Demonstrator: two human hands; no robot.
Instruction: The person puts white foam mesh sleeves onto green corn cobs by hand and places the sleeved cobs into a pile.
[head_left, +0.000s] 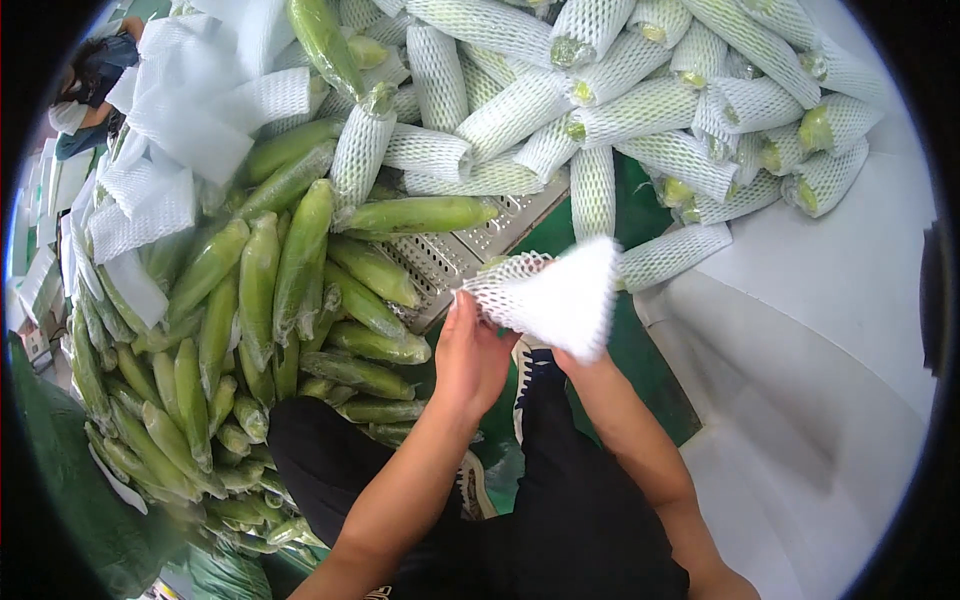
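Note:
A white foam net sleeve (555, 300) is spread between my two hands, flared wide at its right end and blurred there. My left hand (472, 352) grips its narrower left end, where a bit of green shows behind the mesh. My right hand (581, 360) is at the wide end, its fingers mostly hidden by the foam. To the left lies a big heap of green ears of corn in clear film (259, 289). Beyond my hands, many ears in foam net sleeves (517, 112) are piled up.
Loose foam net sleeves (195, 112) lie on the heap at the upper left. A perforated metal grate (450, 251) shows between the piles, above a green floor (637, 360). A pale smooth panel (795, 337) stands at the right. Another person (94, 90) is at the far upper left.

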